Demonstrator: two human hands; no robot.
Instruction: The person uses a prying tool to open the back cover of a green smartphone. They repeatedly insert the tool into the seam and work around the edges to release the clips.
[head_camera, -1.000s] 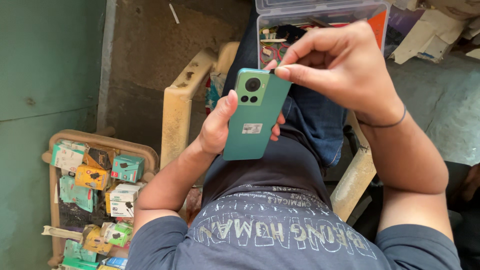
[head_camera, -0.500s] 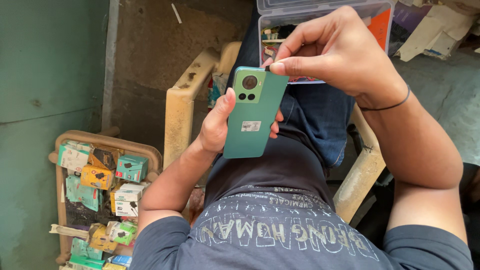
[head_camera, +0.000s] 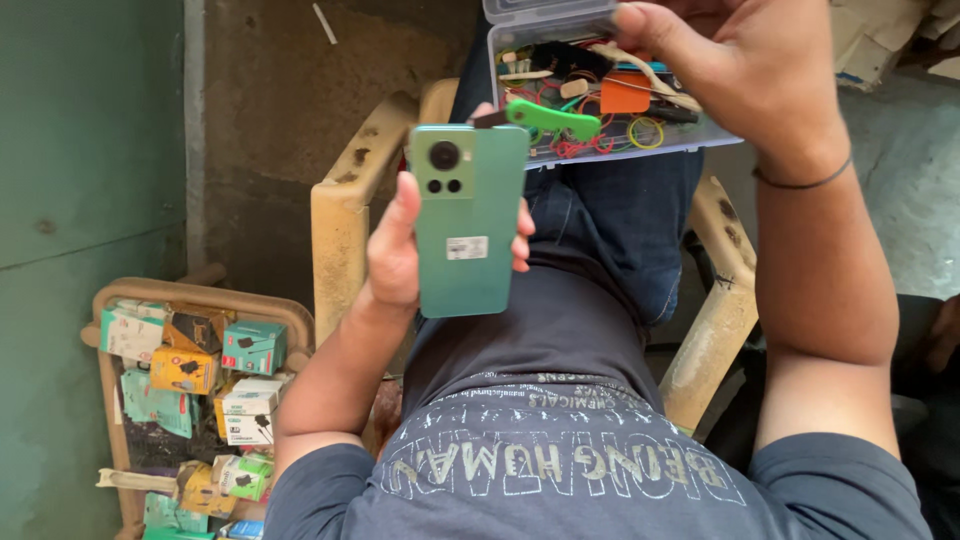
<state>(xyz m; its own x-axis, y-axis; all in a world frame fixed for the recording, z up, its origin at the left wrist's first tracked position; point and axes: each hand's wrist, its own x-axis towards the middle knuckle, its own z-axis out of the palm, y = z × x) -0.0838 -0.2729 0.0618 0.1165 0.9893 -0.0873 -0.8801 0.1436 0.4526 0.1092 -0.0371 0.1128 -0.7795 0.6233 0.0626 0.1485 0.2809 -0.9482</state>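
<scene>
My left hand (head_camera: 395, 250) holds a green phone (head_camera: 468, 220) upright, with its back and camera cluster facing me. A green-handled tool (head_camera: 548, 118) with a dark tip lies across the phone's top edge, and neither hand grips it. My right hand (head_camera: 760, 70) hovers above a clear plastic box (head_camera: 610, 150) that rests on my lap. Its fingers are loosely spread, partly cut off by the frame's top, with nothing visible in them. The box holds small tools, rubber bands and an orange piece.
I sit in a worn yellowish plastic chair (head_camera: 345, 220). To my left, a second chair (head_camera: 200, 295) is piled with several small green, orange and white cartons. A green wall runs along the left. Papers lie at the top right.
My right hand has let go at the phone's top edge and moved up and right over the box. The green tool stays at the phone's top.
</scene>
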